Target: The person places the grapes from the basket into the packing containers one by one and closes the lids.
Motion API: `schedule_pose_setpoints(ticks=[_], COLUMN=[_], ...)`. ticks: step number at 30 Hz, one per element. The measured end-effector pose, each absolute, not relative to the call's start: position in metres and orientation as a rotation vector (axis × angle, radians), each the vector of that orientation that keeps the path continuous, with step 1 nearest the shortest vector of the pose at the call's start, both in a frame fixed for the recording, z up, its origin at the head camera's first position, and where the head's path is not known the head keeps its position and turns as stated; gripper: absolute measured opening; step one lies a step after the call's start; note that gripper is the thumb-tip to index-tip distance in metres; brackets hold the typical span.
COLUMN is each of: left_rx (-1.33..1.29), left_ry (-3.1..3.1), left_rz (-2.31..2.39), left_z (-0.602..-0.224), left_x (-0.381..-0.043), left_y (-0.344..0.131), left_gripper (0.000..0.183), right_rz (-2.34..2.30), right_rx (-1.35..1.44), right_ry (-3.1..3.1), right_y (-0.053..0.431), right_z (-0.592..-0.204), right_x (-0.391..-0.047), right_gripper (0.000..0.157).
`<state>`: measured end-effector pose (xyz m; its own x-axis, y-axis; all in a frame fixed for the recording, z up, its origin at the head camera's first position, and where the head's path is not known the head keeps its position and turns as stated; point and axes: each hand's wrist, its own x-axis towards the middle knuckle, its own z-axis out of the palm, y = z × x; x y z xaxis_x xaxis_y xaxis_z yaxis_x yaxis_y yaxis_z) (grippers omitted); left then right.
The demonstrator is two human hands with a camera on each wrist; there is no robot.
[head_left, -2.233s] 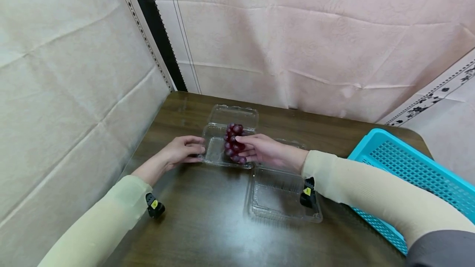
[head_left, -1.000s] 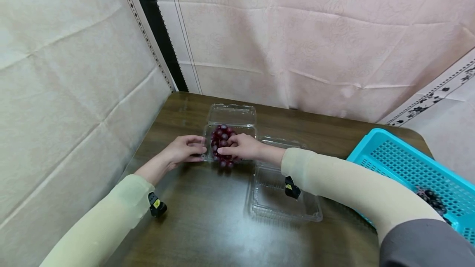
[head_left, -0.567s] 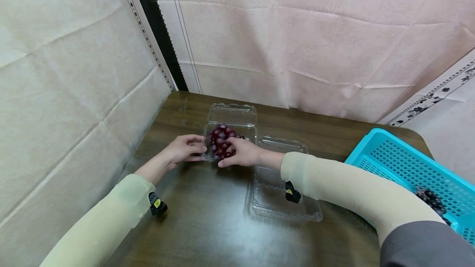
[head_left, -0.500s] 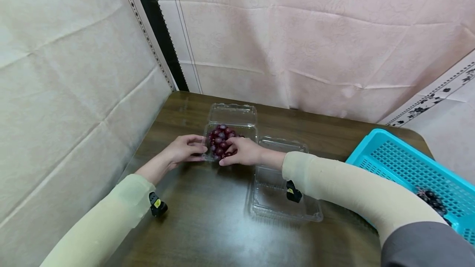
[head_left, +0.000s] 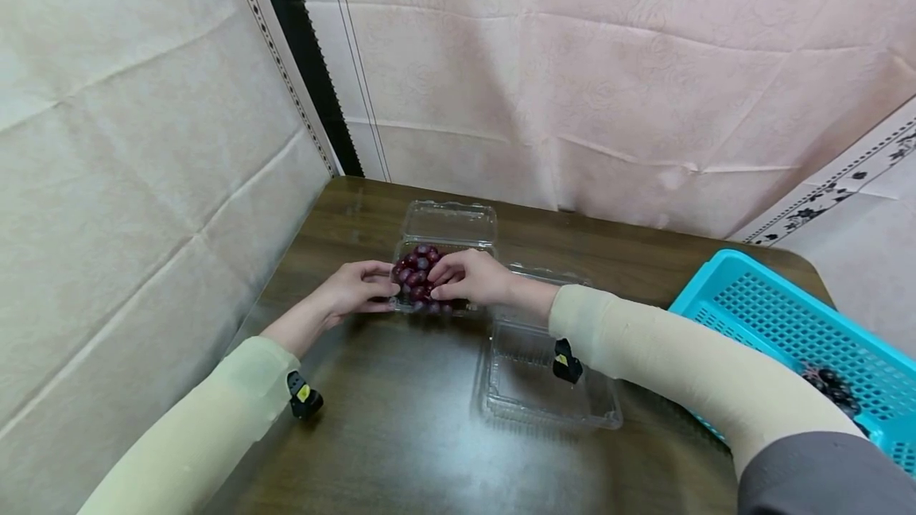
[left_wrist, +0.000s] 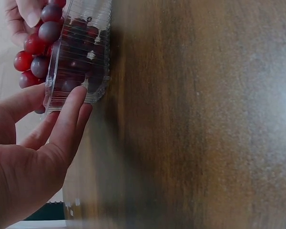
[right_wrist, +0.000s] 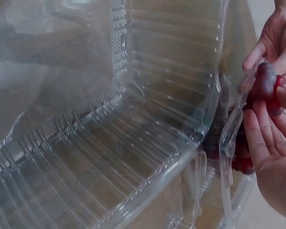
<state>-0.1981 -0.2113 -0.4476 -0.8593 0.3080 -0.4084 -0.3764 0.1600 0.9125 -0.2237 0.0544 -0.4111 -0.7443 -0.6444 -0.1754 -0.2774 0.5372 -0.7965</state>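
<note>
A bunch of dark red grapes (head_left: 417, 272) lies at the left part of a small clear plastic container (head_left: 468, 245) with its lid folded back. My right hand (head_left: 472, 276) holds the bunch from the right, thumb and fingers around the grapes. At the container's left end is my left hand (head_left: 354, 288), one digit at the rim and other fingers against the outer wall. In the left wrist view, grapes (left_wrist: 40, 67) rise above the rim, while others show through the ribbed wall. The right wrist view has the grapes (right_wrist: 264, 86) between both hands.
A second, larger clear container (head_left: 544, 376) stands lidded back to the right, partly under the right forearm. Farther right is a turquoise perforated basket (head_left: 801, 316) with dark grapes (head_left: 833, 388) inside. Cloth walls border the brown table (head_left: 386, 427) at its back and left.
The right hand has brought the grapes leftward into the small container and shifted its hold on them. They now sit farther left than half a second ago. The left hand has stayed at the container's end.
</note>
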Motion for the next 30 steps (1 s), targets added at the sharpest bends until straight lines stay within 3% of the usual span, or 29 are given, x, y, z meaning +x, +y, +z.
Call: schedule_pose_setpoints(ticks=[11,17,25,30], left_rx=[-0.073,-0.071,-0.084,-0.092], left_ry=[1.922,1.929,1.945,1.934], left_rz=[1.74,1.742,1.729,1.735], left_z=[-0.446,-0.446,-0.445,-0.443], left_x=[-0.198,-0.198,-0.199,-0.199], left_y=[-0.212,-0.21,-0.208,-0.207], left_gripper=[0.054,0.053,0.053,0.052], right_rz=[-0.776,-0.612,-0.493,-0.369], right_rx=[-1.121,-1.411,-1.42,-1.615], right_ry=[2.534,2.606,2.676,2.618], right_y=[0.065,0.068,0.065,0.063], right_z=[-0.415,-0.416,-0.409,-0.405], right_x=[-0.232,-0.23,-0.221,-0.215], right_gripper=[0.016,0.02,0.032,0.035])
